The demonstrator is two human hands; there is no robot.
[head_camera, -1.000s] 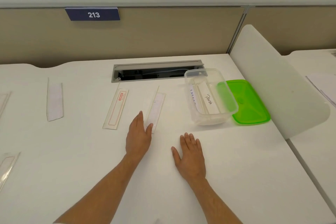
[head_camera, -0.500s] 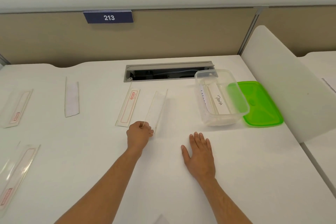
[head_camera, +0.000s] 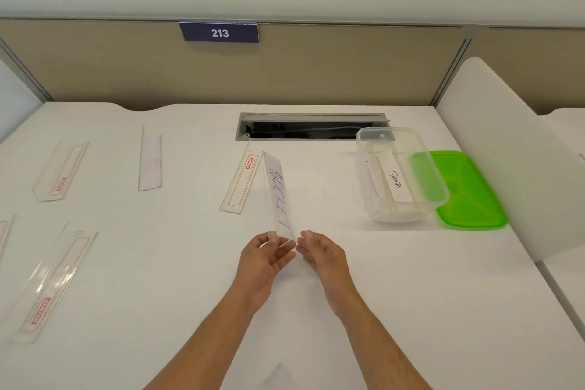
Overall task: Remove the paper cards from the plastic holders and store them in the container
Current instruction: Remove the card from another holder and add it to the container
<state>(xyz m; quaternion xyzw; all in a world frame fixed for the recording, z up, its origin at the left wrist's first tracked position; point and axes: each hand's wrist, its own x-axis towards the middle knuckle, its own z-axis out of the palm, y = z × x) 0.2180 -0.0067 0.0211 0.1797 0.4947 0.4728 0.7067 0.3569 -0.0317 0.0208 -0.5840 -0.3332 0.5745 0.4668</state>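
A clear plastic holder point(head_camera: 278, 196) with a paper card reading "SOCKET" is tilted up off the white desk. My left hand point(head_camera: 264, 259) pinches its near end. My right hand point(head_camera: 323, 256) is beside that end with loosely curled fingers, fingertips at the holder's corner; no grip shows. The clear container point(head_camera: 395, 215) stands open at the right and holds a card marked "PANDA" point(head_camera: 395, 180) and another card beside it. Its green lid point(head_camera: 465, 193) lies partly under its right side.
More holders lie flat on the desk: one with a red-printed card point(head_camera: 242, 183) right beside the lifted one, one point(head_camera: 150, 163) further left, two point(head_camera: 61, 172) point(head_camera: 57, 285) at the left. A cable slot point(head_camera: 310, 129) opens at the back. A white divider point(head_camera: 506, 152) bounds the right.
My left hand took the holder by its near end and raised it, so the "SOCKET" card now faces me. My right hand left the desk and came up to the same end.
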